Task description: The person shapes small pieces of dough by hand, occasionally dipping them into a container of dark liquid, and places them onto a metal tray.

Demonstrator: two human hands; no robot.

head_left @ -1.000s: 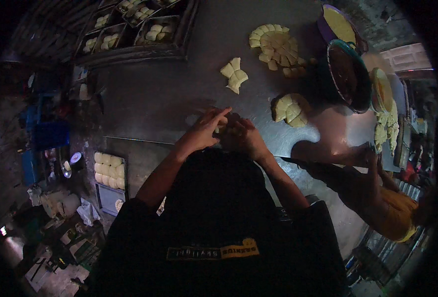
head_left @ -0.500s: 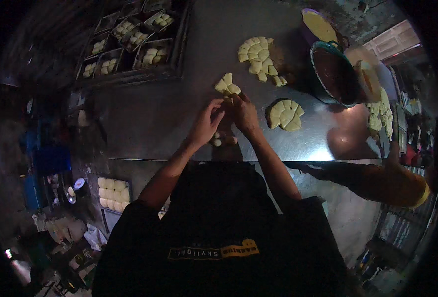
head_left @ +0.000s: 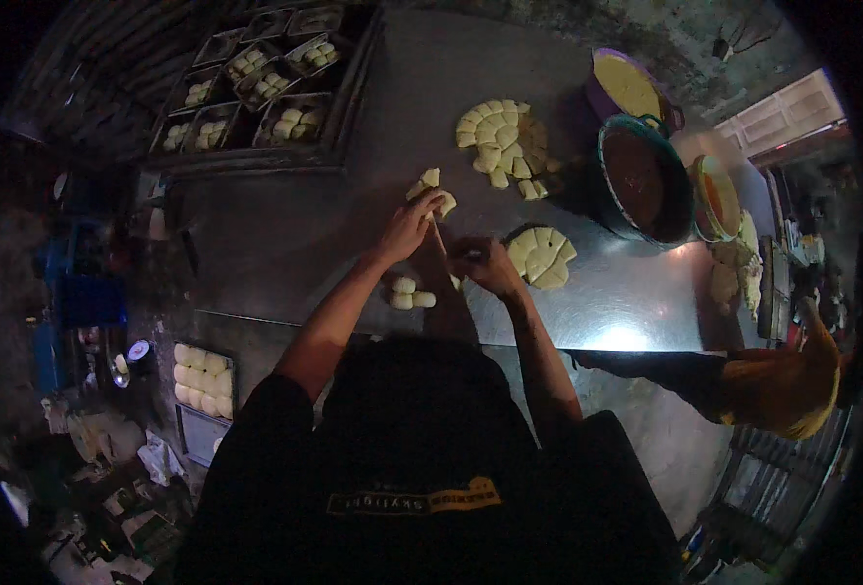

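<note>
My left hand (head_left: 414,222) reaches forward over the metal table (head_left: 285,244), fingers closed on one of the small cut dough pieces (head_left: 433,185). My right hand (head_left: 482,263) is curled just beside it, next to a cut round of pale dough wedges (head_left: 543,255); whether it holds anything is hidden by the fingers. Three small shaped dough balls (head_left: 408,292) lie on the table under my left wrist. A larger round of cut dough pieces (head_left: 498,138) sits farther back.
A rack of baking tins (head_left: 256,88) holding dough balls stands at the back left. A purple bowl of yellow mix (head_left: 630,88), a dark bowl of brown filling (head_left: 642,181) and a small bowl (head_left: 716,199) stand right. Another person's arm (head_left: 763,385) works at the right. A tray of dough (head_left: 199,375) sits low left.
My hands were together working a piece of dough. They have parted: the left has stretched forward to the cut pieces, the right stays curled by the wedge round.
</note>
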